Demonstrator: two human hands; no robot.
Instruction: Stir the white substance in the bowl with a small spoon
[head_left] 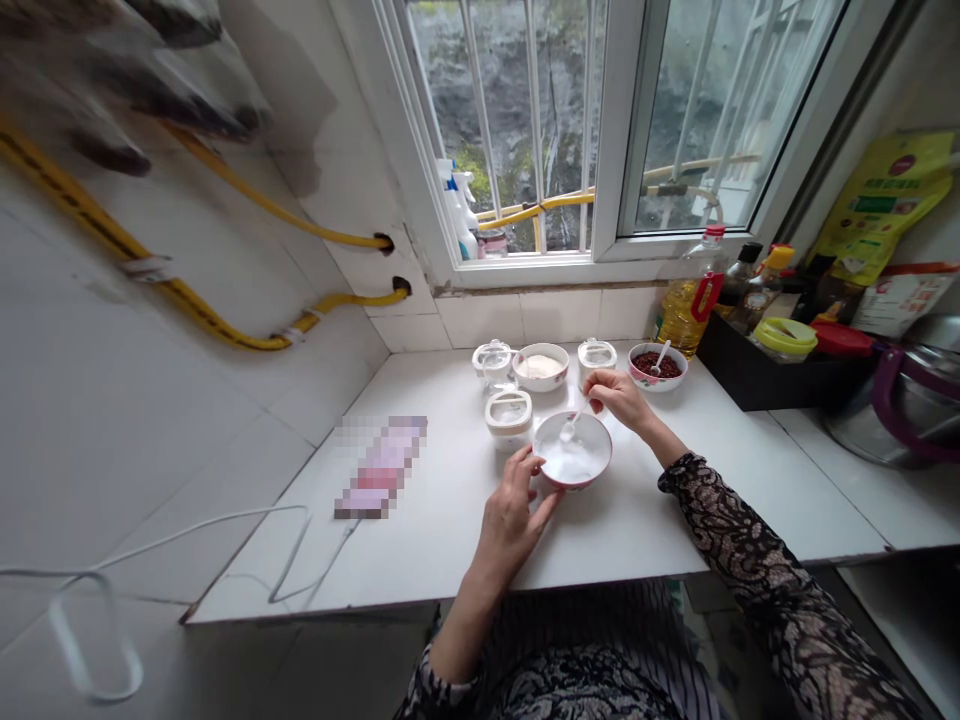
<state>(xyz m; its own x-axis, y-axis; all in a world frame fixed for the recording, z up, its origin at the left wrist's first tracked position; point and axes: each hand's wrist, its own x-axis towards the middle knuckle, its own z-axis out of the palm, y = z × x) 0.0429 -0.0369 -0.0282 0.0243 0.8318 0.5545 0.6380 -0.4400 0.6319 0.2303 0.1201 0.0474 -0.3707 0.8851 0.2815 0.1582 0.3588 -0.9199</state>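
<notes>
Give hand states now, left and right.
Left hand: holding the rim of the red-edged white bowl.
Right hand: closed, pinching the white plastic spoon in the bowl.

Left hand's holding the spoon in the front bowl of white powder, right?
No, wrong hand. The spoon is held by the right hand, not the left. The left hand is on the rim of the bowl of white powder. The head view shows this.
</notes>
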